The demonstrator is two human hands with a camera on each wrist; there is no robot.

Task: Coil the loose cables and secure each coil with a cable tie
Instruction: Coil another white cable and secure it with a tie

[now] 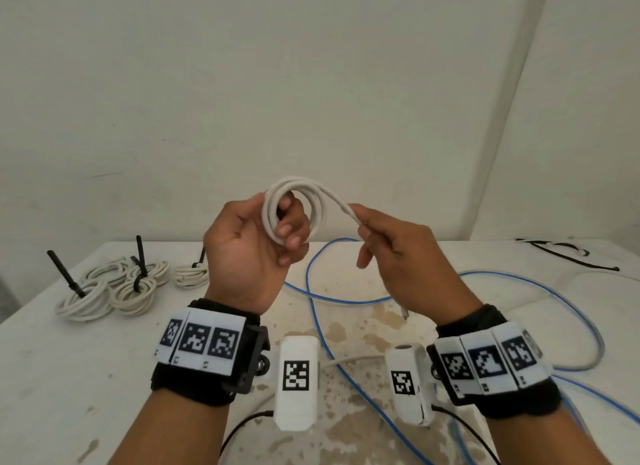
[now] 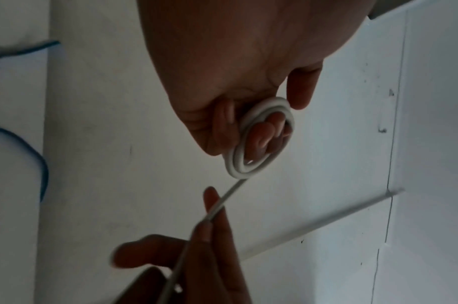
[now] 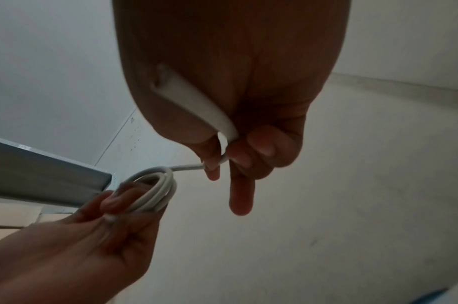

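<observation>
Nearest the camera, wrist-worn marker bands (image 1: 204, 340) sit below the white cable (image 1: 294, 208), whose several round loops are held above the surface (image 1: 69, 378): the left hand (image 1: 249, 253) has its grip curled round the coil, fingers through the loops, and the right hand (image 1: 401, 256), just right of the coil, pinches the cable's free tail. Under the coil the white surface is stained and crossed by a loose blue cable (image 1: 346, 298). Further left of the coil lie finished white coils (image 1: 114, 288) with black cable ties (image 1: 65, 274), far right a black tie (image 1: 568, 256), behind them a plain white wall (image 1: 311, 83).
</observation>
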